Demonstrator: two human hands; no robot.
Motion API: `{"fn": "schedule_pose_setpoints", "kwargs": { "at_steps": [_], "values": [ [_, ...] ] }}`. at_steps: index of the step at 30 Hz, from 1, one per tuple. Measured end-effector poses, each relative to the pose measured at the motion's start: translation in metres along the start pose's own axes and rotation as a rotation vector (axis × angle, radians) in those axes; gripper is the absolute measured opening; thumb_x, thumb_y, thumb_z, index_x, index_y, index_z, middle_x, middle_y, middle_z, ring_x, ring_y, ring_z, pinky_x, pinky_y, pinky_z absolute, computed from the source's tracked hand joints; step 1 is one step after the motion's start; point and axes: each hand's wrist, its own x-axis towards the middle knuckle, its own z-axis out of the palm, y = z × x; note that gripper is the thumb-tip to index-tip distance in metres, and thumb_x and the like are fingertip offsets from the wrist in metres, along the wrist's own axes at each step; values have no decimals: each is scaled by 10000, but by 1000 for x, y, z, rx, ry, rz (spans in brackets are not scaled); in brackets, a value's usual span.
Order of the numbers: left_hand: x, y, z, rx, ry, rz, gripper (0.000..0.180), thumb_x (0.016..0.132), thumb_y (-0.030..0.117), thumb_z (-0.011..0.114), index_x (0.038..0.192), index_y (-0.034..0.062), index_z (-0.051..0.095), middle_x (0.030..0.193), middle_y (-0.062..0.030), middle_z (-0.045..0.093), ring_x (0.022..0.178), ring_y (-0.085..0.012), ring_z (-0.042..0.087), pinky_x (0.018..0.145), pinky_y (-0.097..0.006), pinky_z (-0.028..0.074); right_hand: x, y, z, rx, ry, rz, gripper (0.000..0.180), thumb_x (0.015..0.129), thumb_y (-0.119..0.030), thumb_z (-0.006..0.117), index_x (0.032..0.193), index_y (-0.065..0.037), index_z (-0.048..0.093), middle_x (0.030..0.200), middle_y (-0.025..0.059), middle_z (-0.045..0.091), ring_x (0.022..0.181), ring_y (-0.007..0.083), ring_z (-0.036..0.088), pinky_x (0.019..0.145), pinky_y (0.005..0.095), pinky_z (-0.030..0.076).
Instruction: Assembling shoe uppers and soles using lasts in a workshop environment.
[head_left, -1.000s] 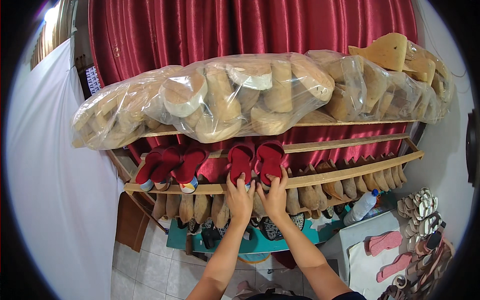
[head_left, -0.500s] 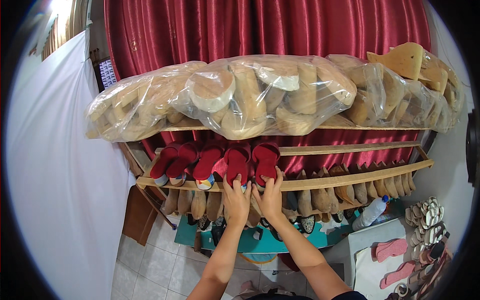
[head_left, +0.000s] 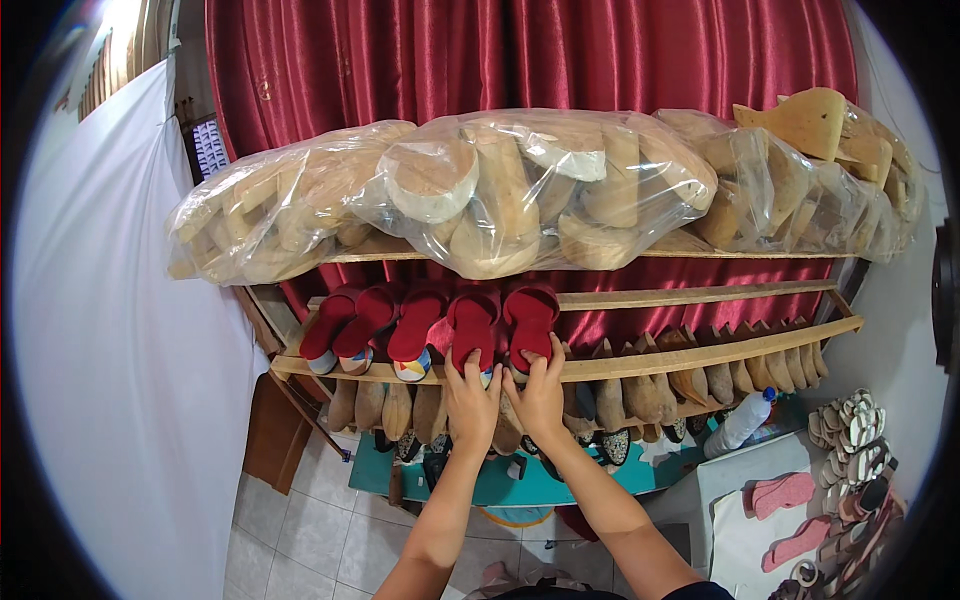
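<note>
A row of red slippers leans on the middle rail of a wooden rack point(head_left: 700, 362). My left hand point(head_left: 470, 395) grips the lower end of one red slipper point(head_left: 472, 325). Beside it, my right hand point(head_left: 540, 388) holds the bottom of the rightmost red slipper point(head_left: 531, 315). Three more red slippers point(head_left: 375, 320) stand to the left of these, touching each other. Both forearms rise from the lower edge of the picture.
Clear plastic bags of tan shoe soles point(head_left: 520, 190) fill the top shelf, before a red curtain point(head_left: 520, 60). Wooden soles point(head_left: 700, 380) line the lower rail. A plastic bottle point(head_left: 738, 422) and pink insoles point(head_left: 785, 492) lie right. White cloth point(head_left: 130, 350) hangs left.
Both hands have slid the pair of red slippers leftward along the rail, closing the gap to the other three. The camera view shifted too.
</note>
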Motion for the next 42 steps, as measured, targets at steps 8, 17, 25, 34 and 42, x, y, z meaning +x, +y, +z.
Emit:
{"fn": "schedule_pose_setpoints", "kwargs": {
  "at_steps": [8, 17, 25, 34, 42],
  "values": [
    [0, -1, -3, -47, -42, -19, 363, 776, 274, 598, 1038, 54, 477, 1166, -261, 385, 840, -413, 552, 657, -418, 485, -1, -3, -2, 8, -18, 29, 365, 732, -152, 639, 995, 6, 441, 1198, 352, 275, 923, 486, 485, 708, 427, 457],
    [-3, 7, 5, -138, -25, 3, 346, 747, 235, 639, 950, 15, 466, 1152, -237, 419, 919, -398, 530, 709, -429, 466, -1, -1, -14, 4, -48, 117, 386, 707, -134, 670, 970, 8, 427, 1222, 316, 278, 891, 457, 517, 690, 419, 470],
    [-6, 32, 19, -147, -34, 47, 350, 742, 236, 641, 971, 31, 474, 1167, -244, 401, 864, -404, 549, 649, -413, 491, 1, 25, -31, -83, 39, 31, 371, 720, -141, 651, 983, 9, 436, 1216, 343, 271, 861, 473, 520, 609, 407, 483],
    [-7, 47, 28, -143, -40, 112, 340, 751, 238, 629, 982, 35, 484, 1161, -271, 389, 805, -400, 572, 589, -395, 513, 4, 37, -49, -90, 26, 54, 376, 717, -149, 655, 981, 6, 436, 1216, 336, 275, 891, 463, 515, 652, 410, 487],
    [-11, 54, 38, -160, -34, 110, 339, 756, 251, 621, 971, 30, 481, 1153, -282, 394, 798, -400, 575, 581, -389, 516, 4, 44, -58, -105, 27, 21, 382, 729, -166, 650, 987, 11, 431, 1222, 334, 268, 894, 469, 512, 663, 411, 483]
  ]
}}
